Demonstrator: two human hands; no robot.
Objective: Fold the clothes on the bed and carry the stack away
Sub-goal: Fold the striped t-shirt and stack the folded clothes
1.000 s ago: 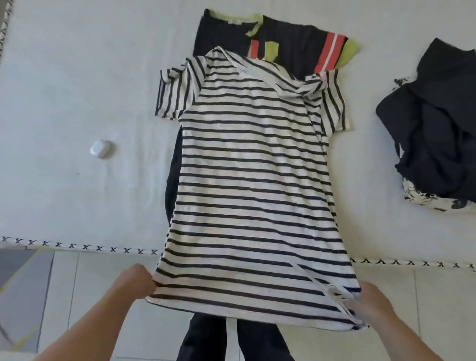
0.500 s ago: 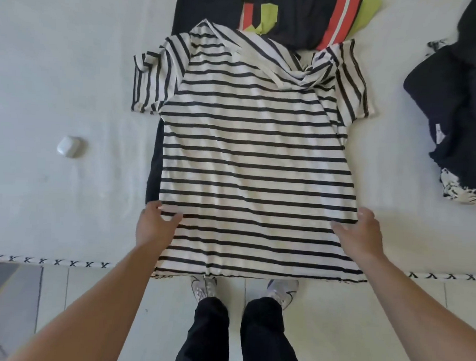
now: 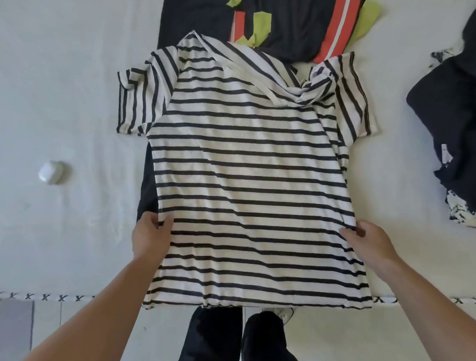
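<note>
On the bed (image 3: 59, 63), the T-shirt (image 3: 247, 180) lies over another garment (image 3: 290, 24), a small case (image 3: 51, 172) to its left, a clothes heap (image 3: 458, 113) to its right, its hem overhanging the near edge.

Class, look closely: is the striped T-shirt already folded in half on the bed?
No. The striped T-shirt lies spread flat at full length, both sleeves out, its hem hanging past the edge of the bed.

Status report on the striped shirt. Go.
Left hand and right hand each pinch a side edge of the striped shirt. Shirt flat, unfolded, hem over bed edge. Dark garment underneath.
</note>
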